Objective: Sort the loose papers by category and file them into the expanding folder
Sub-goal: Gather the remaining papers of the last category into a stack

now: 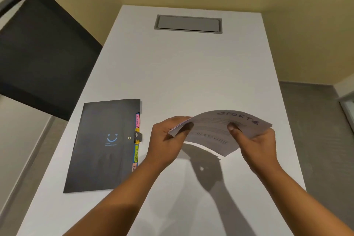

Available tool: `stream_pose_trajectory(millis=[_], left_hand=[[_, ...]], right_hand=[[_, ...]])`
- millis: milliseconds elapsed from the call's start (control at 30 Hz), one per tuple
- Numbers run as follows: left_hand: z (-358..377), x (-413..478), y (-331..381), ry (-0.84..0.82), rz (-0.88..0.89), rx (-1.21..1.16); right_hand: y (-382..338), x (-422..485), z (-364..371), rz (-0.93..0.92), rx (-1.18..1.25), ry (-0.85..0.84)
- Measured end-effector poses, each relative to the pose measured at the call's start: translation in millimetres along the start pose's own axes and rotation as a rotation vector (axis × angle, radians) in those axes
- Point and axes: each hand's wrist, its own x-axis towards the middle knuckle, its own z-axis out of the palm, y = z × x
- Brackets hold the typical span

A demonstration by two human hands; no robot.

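Observation:
A stack of white papers (212, 132) is held above the white table, bowed upward, with a handwritten heading on the top sheet. My left hand (166, 138) grips the stack's left edge, thumb on top. My right hand (254, 140) grips its right side, thumb pressed on the top sheet. The black expanding folder (103, 145) lies flat and closed on the table to the left of my hands. It has a blue smiley print, a snap strap and coloured index tabs (137, 140) sticking out along its right edge.
The white table (182, 74) runs away from me and has a grey cable hatch (188, 24) set in near its far end. A black chair (40, 51) stands at the table's left side. Grey floor lies to the right.

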Motion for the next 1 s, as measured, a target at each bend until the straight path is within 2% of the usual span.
stream_pose_trajectory(millis=[67, 167, 367, 567, 833, 933, 1000], left_hand=[[0.8, 4.1, -1.3, -0.009, -0.002, 0.001], [5.6, 9.2, -9.8, -0.015, -0.081, 0.003], [8.1, 7.7, -13.7, 0.051, -0.087, -0.089], [11.6, 2.4, -37.9, 0.125, -0.323, -0.117], [-24.1, -1.8, -38.3, 0.098, -0.409, -0.176], [-36.5, -7.6, -36.1, 0.010, -0.447, -0.231], [-40.6, -14.4, -35.5, -0.066, -0.439, -0.206]], right_hand=[[2.5, 3.5, 0.6, -0.021, 0.010, -0.021], [15.2, 7.9, 7.9, 0.046, -0.012, -0.051], [21.8, 11.3, 9.6, 0.023, 0.050, -0.003], [39.3, 4.5, 19.6, 0.125, 0.083, -0.070], [42.0, -8.2, 4.9, 0.148, -0.119, -0.309], [37.2, -21.3, -0.5, 0.132, -0.222, -0.416], [38.4, -30.6, -2.2, 0.143, -0.234, -0.402]])
